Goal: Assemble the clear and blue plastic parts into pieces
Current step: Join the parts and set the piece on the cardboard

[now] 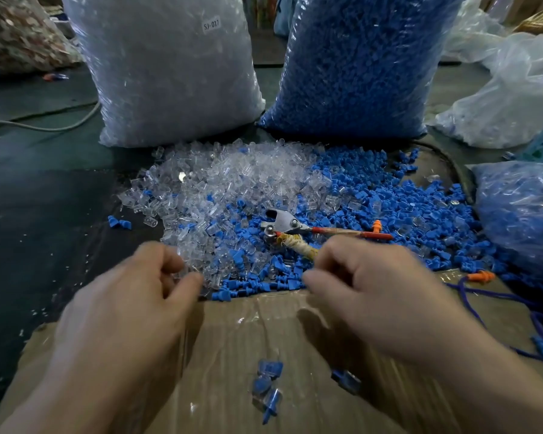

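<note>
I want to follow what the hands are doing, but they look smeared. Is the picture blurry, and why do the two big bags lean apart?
In the head view, the left hand and right hand are motion-blurred, while the pile of parts is sharper; the wide-angle lens probably splays the clear bag and blue bag apart; light glints off both bags' plastic.

Dim light, motion-blurred hands, glare on bags, edges warped
</note>
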Action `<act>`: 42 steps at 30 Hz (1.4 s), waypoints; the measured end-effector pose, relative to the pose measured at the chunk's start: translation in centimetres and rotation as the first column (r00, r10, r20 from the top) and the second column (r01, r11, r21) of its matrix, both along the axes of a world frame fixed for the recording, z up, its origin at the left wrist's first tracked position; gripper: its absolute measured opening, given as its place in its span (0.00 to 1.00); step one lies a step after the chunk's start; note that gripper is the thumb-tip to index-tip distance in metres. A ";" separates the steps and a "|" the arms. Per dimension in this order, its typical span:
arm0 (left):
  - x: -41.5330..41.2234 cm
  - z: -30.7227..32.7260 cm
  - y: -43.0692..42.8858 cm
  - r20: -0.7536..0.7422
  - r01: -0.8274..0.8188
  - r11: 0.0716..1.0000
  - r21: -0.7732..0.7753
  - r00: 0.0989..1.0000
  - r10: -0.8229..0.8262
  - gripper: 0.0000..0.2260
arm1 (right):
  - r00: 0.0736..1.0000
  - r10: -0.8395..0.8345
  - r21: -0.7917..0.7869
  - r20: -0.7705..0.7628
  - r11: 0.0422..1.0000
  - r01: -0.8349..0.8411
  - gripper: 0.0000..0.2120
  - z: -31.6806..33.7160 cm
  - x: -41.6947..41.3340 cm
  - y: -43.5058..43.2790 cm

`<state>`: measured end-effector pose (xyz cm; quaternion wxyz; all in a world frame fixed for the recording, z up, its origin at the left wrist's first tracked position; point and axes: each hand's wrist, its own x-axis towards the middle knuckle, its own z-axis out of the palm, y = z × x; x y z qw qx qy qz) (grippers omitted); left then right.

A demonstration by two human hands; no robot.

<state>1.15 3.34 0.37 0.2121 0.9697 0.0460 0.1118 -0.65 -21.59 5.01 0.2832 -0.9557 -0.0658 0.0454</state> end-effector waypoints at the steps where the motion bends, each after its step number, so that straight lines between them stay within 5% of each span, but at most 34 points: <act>1: 0.2 -0.1 0.6 0.015 -0.046 0.999 -0.014 0.999 0.046 0.14 | 0.999 -0.034 0.013 -0.015 0.999 0.034 0.13 0.7 0.1 -0.9; 5: 0.7 -0.4 2.1 -0.044 -0.139 0.988 0.074 0.989 0.142 0.20 | 0.998 -0.043 -0.253 -0.039 0.967 0.032 0.12 3.4 0.2 -4.9; 9: 0.9 -0.1 1.9 -0.230 -0.087 0.976 0.199 0.964 0.133 0.23 | 0.970 0.032 -0.471 -0.242 0.870 -0.146 0.07 2.3 -0.2 -4.8; 13: 0.7 0.2 1.2 -0.184 -0.005 0.991 0.135 0.982 0.030 0.10 | 0.949 0.135 -0.417 -0.284 0.874 -0.249 0.03 1.0 -0.6 -3.0; 17: 0.7 0.0 0.9 -0.170 0.091 0.993 0.078 0.982 -0.077 0.08 | 0.954 0.173 -0.368 -0.245 0.894 -0.256 0.05 0.8 -0.4 -2.3; 26: 0.0 0.3 -0.2 -0.040 0.047 0.997 -0.054 0.998 -0.049 0.03 | 0.999 -0.006 -0.155 -0.034 0.988 0.001 0.11 4.2 -1.0 -4.4; 29: -0.3 0.6 -1.0 -0.127 0.103 0.995 0.016 0.987 -0.100 0.09 | 0.999 -0.014 -0.248 0.044 0.968 0.024 0.09 5.0 -2.7 -5.5; 33: -0.5 0.7 -1.3 -0.143 0.125 0.990 0.062 0.983 -0.116 0.11 | 0.991 0.084 -0.478 -0.104 0.870 -0.124 0.10 1.6 -5.1 -4.3; 42: -0.4 0.7 -1.1 -0.212 0.135 0.990 -0.041 0.967 -0.141 0.08 | 0.985 0.088 -0.246 -0.150 0.961 -0.124 0.06 0.1 -6.3 -2.4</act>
